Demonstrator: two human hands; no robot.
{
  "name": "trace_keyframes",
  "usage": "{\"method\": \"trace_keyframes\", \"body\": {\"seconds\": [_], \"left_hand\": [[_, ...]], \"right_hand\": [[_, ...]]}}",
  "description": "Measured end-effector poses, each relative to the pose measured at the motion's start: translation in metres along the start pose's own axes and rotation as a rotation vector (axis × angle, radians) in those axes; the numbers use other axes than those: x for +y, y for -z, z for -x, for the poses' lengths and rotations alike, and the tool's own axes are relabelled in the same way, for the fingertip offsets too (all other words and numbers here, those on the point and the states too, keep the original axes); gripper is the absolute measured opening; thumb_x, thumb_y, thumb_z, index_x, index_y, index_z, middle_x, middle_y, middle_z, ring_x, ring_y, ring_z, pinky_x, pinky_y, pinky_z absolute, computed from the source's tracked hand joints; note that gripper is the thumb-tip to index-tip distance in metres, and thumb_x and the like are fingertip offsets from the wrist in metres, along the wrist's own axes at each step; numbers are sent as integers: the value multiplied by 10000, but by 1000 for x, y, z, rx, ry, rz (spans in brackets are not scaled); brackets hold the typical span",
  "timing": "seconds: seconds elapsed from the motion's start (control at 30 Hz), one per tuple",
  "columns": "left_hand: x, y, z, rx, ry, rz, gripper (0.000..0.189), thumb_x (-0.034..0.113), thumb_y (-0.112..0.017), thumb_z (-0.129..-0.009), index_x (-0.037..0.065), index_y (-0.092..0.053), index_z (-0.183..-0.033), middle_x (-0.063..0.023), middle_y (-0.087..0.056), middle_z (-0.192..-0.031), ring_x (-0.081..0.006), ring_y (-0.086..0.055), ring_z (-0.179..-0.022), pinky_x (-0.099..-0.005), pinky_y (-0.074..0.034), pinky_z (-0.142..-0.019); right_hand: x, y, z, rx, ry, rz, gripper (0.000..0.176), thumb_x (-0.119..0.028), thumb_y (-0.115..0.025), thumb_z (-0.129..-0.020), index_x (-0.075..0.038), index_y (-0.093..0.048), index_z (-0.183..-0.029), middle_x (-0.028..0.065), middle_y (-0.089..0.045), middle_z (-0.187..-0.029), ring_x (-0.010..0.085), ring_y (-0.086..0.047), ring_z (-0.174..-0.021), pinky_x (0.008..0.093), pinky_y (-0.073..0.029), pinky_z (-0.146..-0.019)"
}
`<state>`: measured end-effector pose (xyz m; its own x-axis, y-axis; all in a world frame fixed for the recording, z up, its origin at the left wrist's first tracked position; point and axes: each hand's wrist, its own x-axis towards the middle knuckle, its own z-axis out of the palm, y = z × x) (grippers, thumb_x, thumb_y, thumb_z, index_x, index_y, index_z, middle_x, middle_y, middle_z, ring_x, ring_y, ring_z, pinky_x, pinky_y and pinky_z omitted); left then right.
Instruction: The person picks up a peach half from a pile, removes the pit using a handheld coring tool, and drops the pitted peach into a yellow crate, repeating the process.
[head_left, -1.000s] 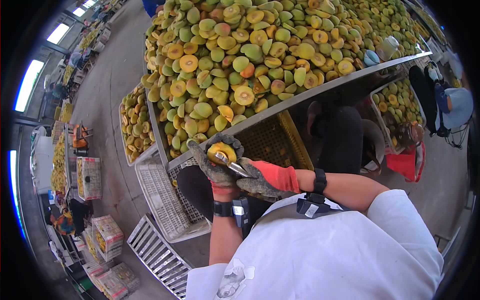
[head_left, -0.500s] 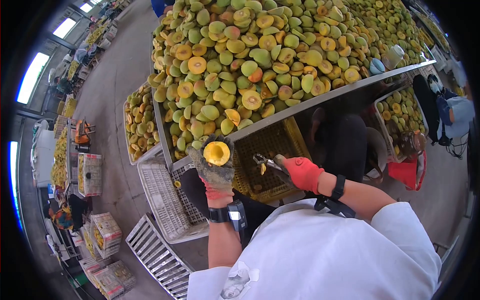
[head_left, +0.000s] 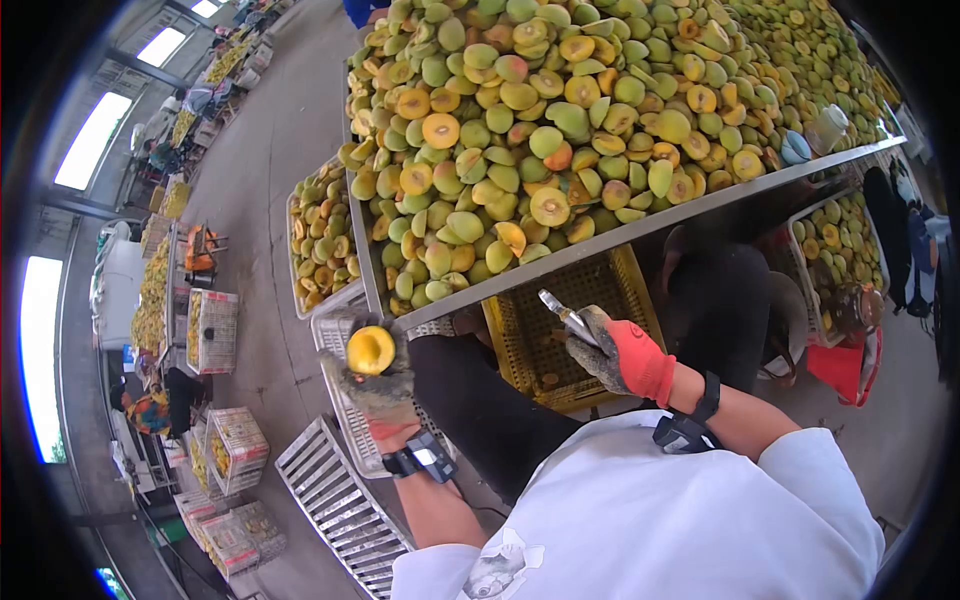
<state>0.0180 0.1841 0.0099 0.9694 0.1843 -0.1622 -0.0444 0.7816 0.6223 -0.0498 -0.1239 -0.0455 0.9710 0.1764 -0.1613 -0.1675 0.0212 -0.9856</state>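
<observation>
My left hand, in a dirty grey-and-red glove, holds a hollowed yellow peach half, cut side up, over a white plastic basket. The fingers are slightly blurred. In my right hand, gloved in red and grey, is a metal pitting tool, its tip pointing up and to the left. That hand is above a yellow crate, where a few small bits lie. Beyond both hands, a metal-edged table bears a big heap of halved peaches, many green-skinned, some cut face up.
A crate of peach halves stands left of the table, another to the right near a red bag. A slatted metal stool is at lower left. Stacked baskets and people sit farther left. A clear jar rests on the table.
My left hand has moved left and down with the peach half, over the white basket. The yellow bit hanging at the pitting tool's tip is gone. The view has shifted.
</observation>
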Motion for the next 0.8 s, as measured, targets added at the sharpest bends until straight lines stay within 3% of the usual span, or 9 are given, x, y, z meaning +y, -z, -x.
{"method": "trace_keyframes", "body": {"seconds": [0.1, 0.23, 0.3, 0.33, 0.4, 0.43, 0.5, 0.63, 0.8], "left_hand": [[-32, -21, 5, -69, 157, 108, 710, 574, -421, -912, -40, -468, -1266, -197, -564, -1201, -336, -551, -1105, -488, -451, -975], [-65, -60, 20, -173, 333, 174, 602, 424, -420, -964, -65, -390, -1314, -222, -495, -1268, -335, -490, -1180, -501, -378, -1044], [-86, -58, 19, -98, 270, 128, 524, 364, -391, -986, -67, -417, -1283, -193, -504, -1266, -308, -496, -1176, -484, -383, -1045], [-97, -57, 22, -97, 285, 134, 524, 364, -391, -986, -67, -417, -1283, -193, -504, -1266, -308, -496, -1176, -484, -383, -1045], [-118, -59, 30, -194, 176, -84, 457, 309, -385, -994, -53, -432, -1270, -167, -518, -1255, -290, -511, -1156, -445, -402, -1037], [-125, -63, 37, -234, 45, -541, 432, 297, -417, -984, -16, -434, -1282, -161, -515, -1258, -284, -522, -1141, -410, -423, -1021], [-122, -80, 55, -183, 530, 66, 435, 229, -546, -921, 69, -425, -1307, -126, -505, -1264, -258, -528, -1134, -391, -466, -947], [-114, -67, 53, -332, 673, -347, 507, 115, -589, -866, 78, -400, -1335, -106, -519, -1222, -225, -541, -1107, -347, -516, -874], [-115, -50, 58, -180, 538, -429, 319, 56, -621, -828, 61, -476, -1112, -77, -553, -1071, -185, -590, -958, -309, -536, -813]], "right_hand": [[2, -8, -4, -6, 41, -181, 315, -384, -530, -935, -86, -619, -986, 34, -610, -1008, 103, -610, -823, 210, -494, -670], [-28, -3, -1, -170, -206, -456, 280, -280, -567, -929, -72, -539, -1115, 23, -600, -891, 70, -580, -770, 193, -469, -644], [-33, 1, 1, -123, 107, 34, 302, -317, -535, -947, -92, -497, -1145, -20, -547, -791, 45, -527, -665, 199, -436, -567], [-40, 2, 4, -165, -149, -144, 332, -357, -528, -947, -96, -488, -1148, -13, -546, -787, 46, -505, -582, 206, -420, -506], [-44, -5, 3, -117, -207, -233, 328, -357, -530, -946, -97, -488, -1141, -14, -541, -776, 42, -493, -553, 207, -408, -475], [-46, -8, 0, -81, -252, -326, 324, -357, -532, -945, -98, -488, -1134, -16, -537, -765, 38, -481, -523, 207, -397, -445], [-51, -6, -1, -44, -275, -327, 301, -347, -539, -942, -94, -486, -1096, -20, -527, -747, 29, -476, -516, 197, -380, -418], [-47, 14, -8, 76, -158, -237, 261, -327, -566, -926, -89, -498, -1009, -12, -513, -677, 39, -448, -472, 205, -345, -398], [-38, 23, 2, 71, -186, -211, 242, -317, -540, -944, -85, -517, -1009, -13, -527, -693, 51, -473, -481, 214, -378, -419]]}}
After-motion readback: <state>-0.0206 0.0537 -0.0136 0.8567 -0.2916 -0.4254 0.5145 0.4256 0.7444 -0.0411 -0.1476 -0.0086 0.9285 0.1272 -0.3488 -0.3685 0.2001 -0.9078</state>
